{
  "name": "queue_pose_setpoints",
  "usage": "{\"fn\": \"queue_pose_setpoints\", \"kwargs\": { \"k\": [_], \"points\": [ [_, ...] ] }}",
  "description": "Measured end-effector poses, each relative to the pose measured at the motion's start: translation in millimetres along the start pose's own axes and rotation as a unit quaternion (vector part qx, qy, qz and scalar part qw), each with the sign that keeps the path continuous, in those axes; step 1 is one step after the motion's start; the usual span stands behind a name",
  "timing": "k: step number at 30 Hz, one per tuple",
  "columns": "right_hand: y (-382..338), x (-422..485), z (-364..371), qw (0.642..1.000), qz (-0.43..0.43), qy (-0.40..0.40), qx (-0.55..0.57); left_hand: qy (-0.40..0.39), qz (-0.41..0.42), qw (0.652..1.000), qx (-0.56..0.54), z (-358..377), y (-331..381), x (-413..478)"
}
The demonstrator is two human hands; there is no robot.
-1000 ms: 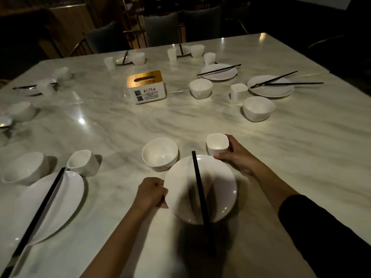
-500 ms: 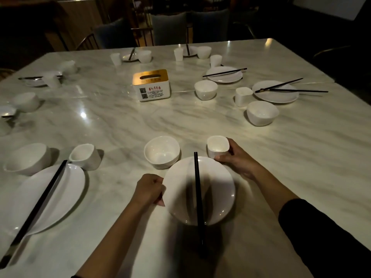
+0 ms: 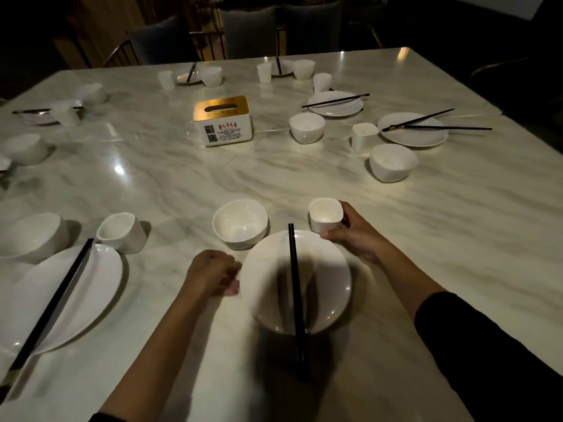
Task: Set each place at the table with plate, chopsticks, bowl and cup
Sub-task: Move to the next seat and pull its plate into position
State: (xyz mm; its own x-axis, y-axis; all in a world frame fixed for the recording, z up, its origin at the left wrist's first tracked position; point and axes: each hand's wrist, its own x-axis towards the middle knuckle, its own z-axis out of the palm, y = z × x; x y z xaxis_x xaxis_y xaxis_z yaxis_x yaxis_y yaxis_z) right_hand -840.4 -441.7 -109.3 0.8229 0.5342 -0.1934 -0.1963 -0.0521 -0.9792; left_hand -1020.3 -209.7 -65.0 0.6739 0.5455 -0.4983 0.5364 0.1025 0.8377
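A white plate (image 3: 323, 281) lies in front of me with black chopsticks (image 3: 295, 287) laid across it, pointing away. Behind it on the left stands a white bowl (image 3: 240, 223), and on the right a white cup (image 3: 324, 214). My right hand (image 3: 356, 236) grips the cup from its right side, thumb near the plate's rim. My left hand (image 3: 213, 274) is curled at the plate's left edge, fingertips against the rim.
The marble table (image 3: 182, 184) holds several other settings: a plate with chopsticks (image 3: 54, 296), a bowl (image 3: 30, 236) and a tipped cup (image 3: 122, 233) at left, more at right (image 3: 411, 129) and far side. A tissue box (image 3: 224, 121) stands mid-table. Chairs line the far edge.
The view has shifted slightly. My right hand stays on the cup and my left stays at the plate's edge; both have barely moved.
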Motion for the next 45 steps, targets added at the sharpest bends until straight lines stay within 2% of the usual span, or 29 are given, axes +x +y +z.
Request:
{"fn": "queue_pose_setpoints", "kwargs": {
  "k": [3,5,10,20,26,29,33,36,38,41,45],
  "points": [
    [1.5,0.0,-0.8,1.0,-0.006,0.003,-0.015,0.067,0.004,0.991,-0.113,-6.7,5.7,20.6],
    [2.3,0.0,-0.8,0.999,-0.009,0.007,-0.03,0.053,0.02,0.989,-0.136,-6.2,9.7,29.8],
    [2.0,0.2,-0.5,0.999,-0.014,0.01,-0.042,0.032,0.057,0.992,-0.104,4.9,19.2,37.3],
    [-3.4,-0.6,-4.4,0.998,0.005,0.004,-0.054,-0.002,0.056,0.992,-0.115,2.7,26.6,42.3],
    [-14.7,-3.6,-6.1,0.997,0.041,-0.003,-0.073,-0.026,0.021,0.999,-0.033,-10.6,35.0,41.6],
    [-23.1,-5.6,-8.0,0.994,0.064,-0.02,-0.083,0.046,0.031,0.998,0.006,-21.5,41.6,41.7],
    [-35.3,-9.1,-13.9,0.991,0.126,-0.026,-0.041,0.19,0.131,0.968,0.1,-21.3,63.3,26.9],
    [-47.5,-11.1,-28.9,0.983,0.145,-0.034,-0.105,0.213,0.192,0.951,0.112,2.7,91.2,17.3],
    [-59.1,-11.4,-41.8,0.97,0.144,-0.033,-0.194,0.189,0.218,0.949,0.13,27.6,106.1,16.5],
    [-75.2,-11.5,-71.3,0.931,0.115,-0.038,-0.344,0.108,0.273,0.939,0.177,87.2,123.9,9.6],
    [-87.7,-16.1,-121.1,0.91,0.064,-0.023,-0.409,-0.023,0.305,0.917,0.256,186.9,144.6,-4.1]
  ]
}}
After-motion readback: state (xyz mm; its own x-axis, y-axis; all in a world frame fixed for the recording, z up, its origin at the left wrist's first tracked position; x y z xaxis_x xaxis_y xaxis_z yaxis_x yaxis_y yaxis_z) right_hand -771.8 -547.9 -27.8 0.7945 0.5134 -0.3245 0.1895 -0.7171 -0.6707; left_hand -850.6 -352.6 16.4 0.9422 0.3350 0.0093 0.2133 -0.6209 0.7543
